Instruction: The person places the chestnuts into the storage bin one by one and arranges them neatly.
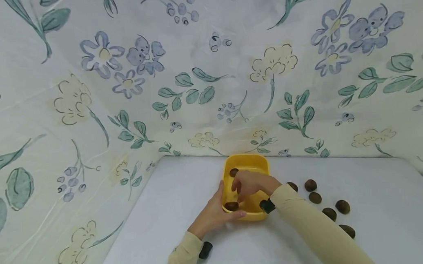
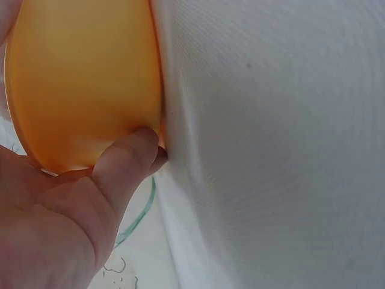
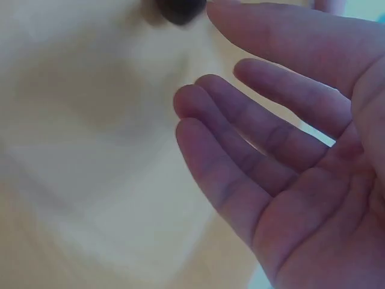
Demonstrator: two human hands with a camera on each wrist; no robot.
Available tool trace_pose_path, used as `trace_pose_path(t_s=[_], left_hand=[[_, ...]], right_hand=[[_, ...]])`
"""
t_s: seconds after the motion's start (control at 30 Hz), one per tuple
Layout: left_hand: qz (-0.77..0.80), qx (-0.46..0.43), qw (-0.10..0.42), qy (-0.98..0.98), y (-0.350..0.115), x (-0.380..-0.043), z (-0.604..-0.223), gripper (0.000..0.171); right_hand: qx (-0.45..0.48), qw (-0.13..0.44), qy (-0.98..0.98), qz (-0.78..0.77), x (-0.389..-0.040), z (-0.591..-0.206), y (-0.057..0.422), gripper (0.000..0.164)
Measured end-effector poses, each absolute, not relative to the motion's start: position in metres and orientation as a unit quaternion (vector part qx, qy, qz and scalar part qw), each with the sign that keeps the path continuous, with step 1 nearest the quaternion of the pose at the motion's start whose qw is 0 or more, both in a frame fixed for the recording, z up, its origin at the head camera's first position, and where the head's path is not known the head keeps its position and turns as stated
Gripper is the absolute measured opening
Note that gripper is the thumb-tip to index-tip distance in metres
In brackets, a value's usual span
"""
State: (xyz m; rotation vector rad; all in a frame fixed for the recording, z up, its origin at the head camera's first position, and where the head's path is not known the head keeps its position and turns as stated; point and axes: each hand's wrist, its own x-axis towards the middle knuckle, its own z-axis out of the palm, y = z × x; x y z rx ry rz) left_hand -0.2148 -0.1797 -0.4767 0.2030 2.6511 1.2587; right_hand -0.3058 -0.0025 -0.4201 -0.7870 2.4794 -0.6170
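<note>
A yellow plastic container (image 1: 252, 217) stands on the white table, gripped by my left hand (image 1: 213, 213) along its left side and near corner. The left wrist view shows the thumb (image 2: 127, 159) against the container's outer wall. Over the inside of the container, my right hand (image 1: 250, 184) reaches down with loosely bent fingers and a bare palm in the right wrist view. Just below its fingertips, one brown chestnut-like nut (image 1: 232, 206) lies at the container's near left corner. Another brown nut (image 1: 234, 172) sits farther back inside. In the right wrist view, a dark round nut (image 3: 180, 8) appears beyond the thumb.
Several brown nuts, such as one nut (image 1: 343, 207), lie scattered on the white table (image 1: 387, 218) right of the container. Dark wristbands show at the left wrist (image 1: 205, 250) and right wrist (image 1: 266, 206). A floral-patterned cloth (image 1: 208, 87) hangs behind and to the left.
</note>
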Motion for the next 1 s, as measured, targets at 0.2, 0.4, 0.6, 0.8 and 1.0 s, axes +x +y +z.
trace_pose_path(t_s=[0.2,0.4,0.6,0.8,1.0], left_hand=[[0.431,0.073,0.095,0.894,-0.177,-0.216,-0.476,0.130],[0.434,0.056,0.097,0.894,-0.176,-0.214,-0.476,0.132],[0.436,0.045,0.100,0.893,-0.176,-0.213,-0.477,0.132],[0.439,0.047,0.101,0.892,-0.176,-0.213,-0.477,0.133],[0.438,0.050,0.100,0.892,-0.176,-0.214,-0.477,0.132]], right_hand=[[-0.278,0.180,0.897,-0.293,-0.308,-0.390,0.044,0.036],[-0.237,0.096,0.907,-0.335,-0.308,-0.376,0.106,0.037],[-0.173,0.052,0.924,-0.338,-0.308,-0.384,0.164,0.039],[-0.149,0.018,0.926,-0.345,-0.304,-0.401,0.205,0.038],[-0.128,0.021,0.930,-0.344,-0.301,-0.421,0.228,0.039]])
